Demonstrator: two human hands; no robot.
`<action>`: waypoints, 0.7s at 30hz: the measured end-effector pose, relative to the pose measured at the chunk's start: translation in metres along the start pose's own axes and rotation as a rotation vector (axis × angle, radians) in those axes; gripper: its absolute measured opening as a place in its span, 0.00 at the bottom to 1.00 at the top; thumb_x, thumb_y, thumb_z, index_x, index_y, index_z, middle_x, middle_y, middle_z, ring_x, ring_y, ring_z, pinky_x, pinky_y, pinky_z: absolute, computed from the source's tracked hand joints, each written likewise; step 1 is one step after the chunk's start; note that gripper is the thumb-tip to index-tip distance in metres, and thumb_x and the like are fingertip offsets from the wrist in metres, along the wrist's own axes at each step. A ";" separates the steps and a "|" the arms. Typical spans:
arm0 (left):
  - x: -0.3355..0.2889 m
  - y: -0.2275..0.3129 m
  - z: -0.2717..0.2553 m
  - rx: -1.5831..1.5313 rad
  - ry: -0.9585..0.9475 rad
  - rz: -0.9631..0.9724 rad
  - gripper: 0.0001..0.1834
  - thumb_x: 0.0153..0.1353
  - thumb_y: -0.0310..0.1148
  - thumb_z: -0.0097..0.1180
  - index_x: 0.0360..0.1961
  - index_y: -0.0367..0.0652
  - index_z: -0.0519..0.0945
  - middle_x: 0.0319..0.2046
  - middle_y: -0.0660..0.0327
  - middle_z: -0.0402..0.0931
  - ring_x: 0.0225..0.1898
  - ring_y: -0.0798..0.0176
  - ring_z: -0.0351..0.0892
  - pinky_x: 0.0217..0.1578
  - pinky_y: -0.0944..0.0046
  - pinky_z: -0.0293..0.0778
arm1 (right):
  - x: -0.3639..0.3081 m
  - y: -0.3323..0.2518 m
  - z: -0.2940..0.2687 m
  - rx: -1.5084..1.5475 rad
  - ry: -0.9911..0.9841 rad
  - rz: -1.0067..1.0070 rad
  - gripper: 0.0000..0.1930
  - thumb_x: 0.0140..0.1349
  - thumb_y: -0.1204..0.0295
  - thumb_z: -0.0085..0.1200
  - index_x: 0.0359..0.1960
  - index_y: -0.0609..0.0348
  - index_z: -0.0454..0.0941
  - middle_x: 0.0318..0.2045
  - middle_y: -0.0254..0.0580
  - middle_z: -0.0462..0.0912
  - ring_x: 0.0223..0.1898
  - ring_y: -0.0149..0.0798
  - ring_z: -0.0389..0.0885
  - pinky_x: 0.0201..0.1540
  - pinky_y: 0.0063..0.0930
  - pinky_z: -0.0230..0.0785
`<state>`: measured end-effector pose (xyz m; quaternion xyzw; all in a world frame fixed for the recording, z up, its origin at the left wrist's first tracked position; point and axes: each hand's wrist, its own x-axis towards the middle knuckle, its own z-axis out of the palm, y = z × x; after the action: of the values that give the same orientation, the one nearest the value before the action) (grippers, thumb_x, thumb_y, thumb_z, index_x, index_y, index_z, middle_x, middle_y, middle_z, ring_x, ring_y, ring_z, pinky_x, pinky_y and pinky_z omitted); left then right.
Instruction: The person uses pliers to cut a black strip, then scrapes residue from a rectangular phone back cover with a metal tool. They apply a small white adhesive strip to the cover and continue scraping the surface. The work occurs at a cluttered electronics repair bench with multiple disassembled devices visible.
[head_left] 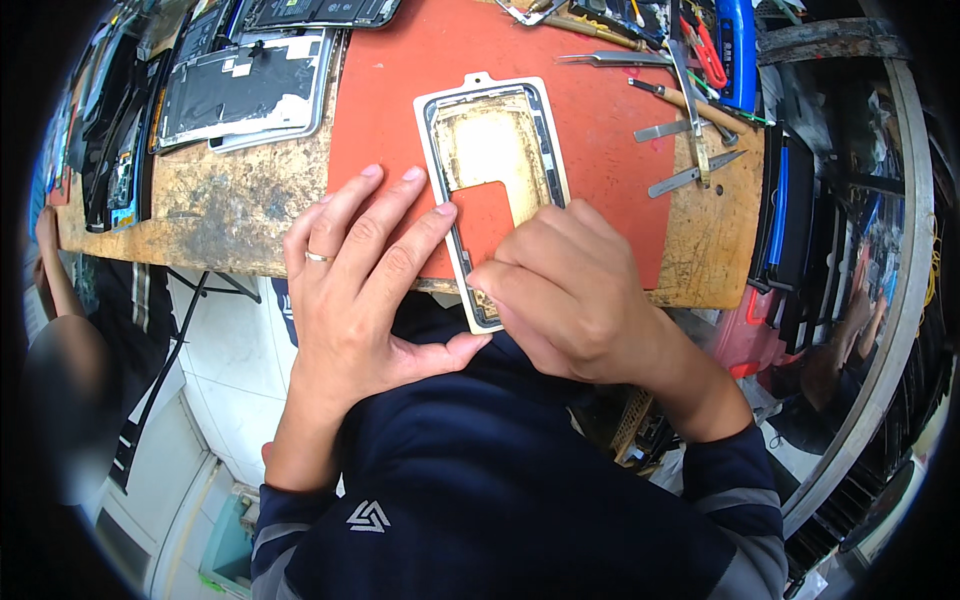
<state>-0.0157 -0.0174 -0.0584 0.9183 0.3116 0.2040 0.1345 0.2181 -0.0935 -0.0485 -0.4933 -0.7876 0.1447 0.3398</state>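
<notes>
A cream rectangular holder (562, 180) with a tab at its top lies tilted on the orange mat (385, 90), its lower end past the table's front edge. Inside it sits a dark-edged phone frame (548, 150), its middle partly covered by a stained, shiny yellowish sheet (500, 150). My left hand (350, 260) is open, fingers spread; the index fingertip touches the holder's left rim and the thumb lies by its lower corner. My right hand (570, 290) is closed in a pinch over the frame's lower right part. Whatever its fingers hold is hidden.
Tweezers (620, 59), a wooden-handled tool (690, 103), blades (695, 175) and a red cutter (705, 55) lie at the right. Phone and tablet parts (245, 90) are piled at the left. Another person's arm (60, 270) shows at the far left.
</notes>
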 end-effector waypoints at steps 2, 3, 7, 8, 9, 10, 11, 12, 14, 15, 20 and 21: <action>0.000 -0.001 -0.001 -0.007 -0.011 -0.002 0.47 0.58 0.75 0.67 0.67 0.51 0.89 0.71 0.56 0.83 0.73 0.44 0.77 0.72 0.43 0.62 | -0.001 -0.001 -0.002 0.039 0.004 0.009 0.10 0.56 0.78 0.68 0.41 0.61 0.86 0.35 0.42 0.79 0.35 0.46 0.80 0.37 0.42 0.68; 0.000 -0.001 -0.001 -0.009 -0.012 0.001 0.47 0.58 0.75 0.67 0.67 0.51 0.89 0.71 0.56 0.83 0.73 0.44 0.77 0.72 0.43 0.61 | -0.001 -0.001 -0.003 0.053 0.019 0.002 0.11 0.56 0.81 0.69 0.41 0.62 0.87 0.35 0.43 0.81 0.35 0.47 0.81 0.37 0.41 0.69; 0.000 -0.001 -0.002 -0.023 -0.016 -0.004 0.48 0.57 0.75 0.69 0.67 0.49 0.88 0.71 0.56 0.83 0.74 0.44 0.76 0.73 0.42 0.61 | 0.005 0.005 0.002 0.027 0.094 0.021 0.11 0.56 0.76 0.67 0.41 0.61 0.83 0.36 0.42 0.75 0.39 0.48 0.79 0.41 0.44 0.70; 0.000 -0.001 -0.002 -0.029 -0.022 -0.013 0.48 0.56 0.74 0.70 0.68 0.48 0.88 0.71 0.56 0.83 0.74 0.44 0.76 0.73 0.42 0.61 | 0.007 0.007 0.004 0.024 0.090 0.029 0.11 0.56 0.77 0.67 0.41 0.61 0.83 0.36 0.42 0.75 0.39 0.49 0.79 0.42 0.44 0.71; 0.000 -0.001 -0.002 -0.030 -0.031 -0.024 0.49 0.56 0.74 0.71 0.68 0.48 0.87 0.71 0.56 0.83 0.74 0.45 0.76 0.74 0.41 0.61 | 0.009 0.008 0.005 0.018 0.082 0.040 0.11 0.55 0.77 0.67 0.41 0.61 0.83 0.37 0.43 0.76 0.39 0.49 0.79 0.42 0.44 0.71; 0.000 -0.001 -0.003 -0.039 -0.028 -0.020 0.49 0.56 0.74 0.71 0.68 0.47 0.87 0.71 0.56 0.83 0.74 0.45 0.76 0.74 0.41 0.61 | 0.010 0.009 0.006 0.023 0.087 0.035 0.12 0.55 0.79 0.67 0.41 0.62 0.84 0.36 0.43 0.77 0.37 0.49 0.79 0.40 0.44 0.71; 0.000 -0.001 -0.003 -0.042 -0.027 -0.020 0.49 0.56 0.73 0.72 0.68 0.47 0.87 0.71 0.56 0.83 0.74 0.45 0.76 0.74 0.41 0.61 | 0.012 0.009 0.006 0.026 0.086 0.033 0.12 0.55 0.81 0.68 0.42 0.62 0.85 0.36 0.44 0.78 0.36 0.49 0.80 0.39 0.44 0.72; 0.000 -0.001 -0.003 -0.042 -0.027 -0.021 0.50 0.56 0.73 0.72 0.69 0.47 0.86 0.71 0.56 0.83 0.74 0.45 0.76 0.74 0.41 0.61 | 0.013 0.009 0.006 0.030 0.084 0.030 0.13 0.55 0.83 0.68 0.42 0.63 0.85 0.35 0.44 0.80 0.34 0.49 0.80 0.37 0.44 0.72; 0.000 -0.002 -0.003 -0.041 -0.024 -0.018 0.49 0.56 0.73 0.72 0.68 0.47 0.87 0.71 0.57 0.84 0.74 0.45 0.77 0.74 0.41 0.61 | 0.014 0.008 0.005 0.023 0.079 0.020 0.12 0.55 0.83 0.68 0.42 0.63 0.85 0.35 0.45 0.80 0.34 0.49 0.81 0.37 0.44 0.72; 0.000 -0.002 -0.002 -0.035 -0.027 -0.016 0.49 0.56 0.73 0.71 0.68 0.47 0.87 0.71 0.57 0.84 0.74 0.45 0.77 0.74 0.41 0.61 | 0.014 0.008 0.005 0.019 0.077 0.017 0.12 0.55 0.83 0.68 0.42 0.63 0.85 0.35 0.45 0.80 0.35 0.49 0.81 0.37 0.44 0.72; 0.001 -0.002 -0.001 -0.030 -0.005 -0.003 0.49 0.57 0.75 0.69 0.67 0.47 0.88 0.69 0.57 0.85 0.73 0.46 0.78 0.73 0.42 0.62 | 0.011 0.002 0.007 -0.048 0.041 -0.021 0.09 0.54 0.76 0.65 0.37 0.61 0.81 0.34 0.43 0.76 0.35 0.47 0.79 0.36 0.42 0.71; 0.001 -0.002 -0.001 -0.025 -0.002 -0.002 0.49 0.57 0.75 0.69 0.67 0.47 0.88 0.69 0.57 0.85 0.73 0.46 0.78 0.73 0.42 0.63 | 0.009 0.001 0.007 -0.051 0.044 -0.031 0.09 0.54 0.75 0.64 0.36 0.60 0.80 0.34 0.43 0.75 0.35 0.46 0.78 0.36 0.41 0.70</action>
<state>-0.0169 -0.0149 -0.0583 0.9163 0.3101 0.2069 0.1464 0.2109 -0.0844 -0.0504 -0.4927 -0.7908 0.1085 0.3467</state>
